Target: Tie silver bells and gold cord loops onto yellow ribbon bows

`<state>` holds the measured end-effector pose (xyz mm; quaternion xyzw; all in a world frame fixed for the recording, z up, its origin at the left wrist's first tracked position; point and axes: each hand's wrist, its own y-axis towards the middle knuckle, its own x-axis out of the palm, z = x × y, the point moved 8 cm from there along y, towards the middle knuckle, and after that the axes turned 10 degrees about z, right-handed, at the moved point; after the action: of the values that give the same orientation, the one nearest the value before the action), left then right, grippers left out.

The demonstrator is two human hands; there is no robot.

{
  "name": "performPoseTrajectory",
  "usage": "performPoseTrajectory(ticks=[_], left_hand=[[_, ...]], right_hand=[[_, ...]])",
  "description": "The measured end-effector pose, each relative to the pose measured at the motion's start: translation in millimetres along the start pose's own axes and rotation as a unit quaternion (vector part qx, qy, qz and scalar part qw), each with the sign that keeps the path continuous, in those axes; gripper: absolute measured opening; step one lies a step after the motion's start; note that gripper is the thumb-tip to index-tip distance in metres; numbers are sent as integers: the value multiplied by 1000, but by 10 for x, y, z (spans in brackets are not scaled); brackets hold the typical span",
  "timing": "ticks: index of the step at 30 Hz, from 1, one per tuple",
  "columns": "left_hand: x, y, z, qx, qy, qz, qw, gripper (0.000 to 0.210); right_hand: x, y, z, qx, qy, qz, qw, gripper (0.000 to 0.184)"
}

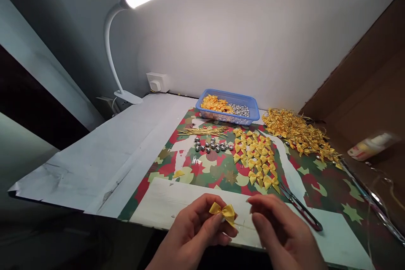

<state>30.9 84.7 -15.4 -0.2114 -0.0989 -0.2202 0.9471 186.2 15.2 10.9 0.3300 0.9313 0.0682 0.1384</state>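
A small yellow ribbon bow (227, 211) is pinched between the thumb and fingers of my left hand (198, 228), above the table's front edge. A tiny shiny spot shows under its knot, too small to make out. Just to the right, my right hand (281, 230) has its thumb and forefinger apart with nothing visible between them; its other fingers are mostly hidden. Beyond my hands, several yellow bows (256, 158) lie in rows on the patterned sheet (218, 173). Left of them are loose silver bells or beads (217, 147) and a bundle of gold ties (204, 131).
A blue basket (253, 112) holds yellow bows and silver pieces. A gold heap (295, 130) lies right of it. A long dark pointed tool (302, 209) rests beside my right hand. A bottle (368, 145) stands far right. A lit lamp (109, 46) arches over the left side.
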Motion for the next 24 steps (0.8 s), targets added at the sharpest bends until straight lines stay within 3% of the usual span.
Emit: performPoseTrajectory(ticks=[4, 10, 13, 17, 21, 24], left_hand=[[37, 23, 59, 46, 49, -4, 998, 20], [50, 34, 93, 92, 100, 8, 991, 21], [65, 42, 130, 70, 115, -4, 991, 21], [42, 47, 189, 23, 134, -8, 991, 34], [58, -10, 109, -81, 40, -22, 996, 42], [47, -37, 69, -112, 26, -12, 993, 46]], right_hand=[[272, -57, 178, 24, -2, -78, 997, 29], [325, -56, 132, -18, -44, -55, 997, 25], [317, -43, 144, 4, -48, -58, 997, 27], [305, -36, 184, 101, -5, -108, 989, 34], [255, -15, 111, 168, 55, -143, 974, 36], [243, -1, 69, 181, 65, -161, 968, 36]])
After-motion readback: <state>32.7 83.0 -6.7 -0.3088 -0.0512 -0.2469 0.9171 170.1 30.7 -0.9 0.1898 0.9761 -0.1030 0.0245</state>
